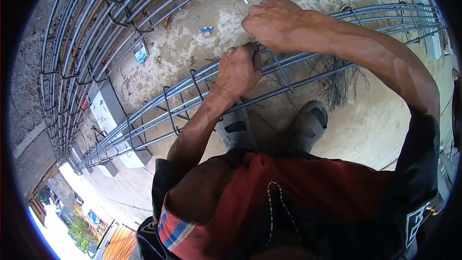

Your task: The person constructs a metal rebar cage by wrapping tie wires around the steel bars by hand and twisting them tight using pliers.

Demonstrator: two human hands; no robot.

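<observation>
A long rebar cage (168,86) of several steel bars with square stirrups crosses in front of my feet. My left hand (237,70) is closed at the cage's upper bars, beside a stirrup; what its fingers hold is too small to name. Just above and to the right, my right hand (272,21) is curled into a fist over the far side of the cage, its contents hidden. A stirrup (281,71) hangs between the bars below my right hand. A bundle of thin tie wire (337,86) lies on the floor under the cage.
More rebar cages (79,43) are stacked at the upper left. Pale blocks (107,110) support the cage at the left, and another block (433,43) is at the far right. My sandalled feet (310,125) stand close below. Part of another person's hand (434,208) shows at the right edge.
</observation>
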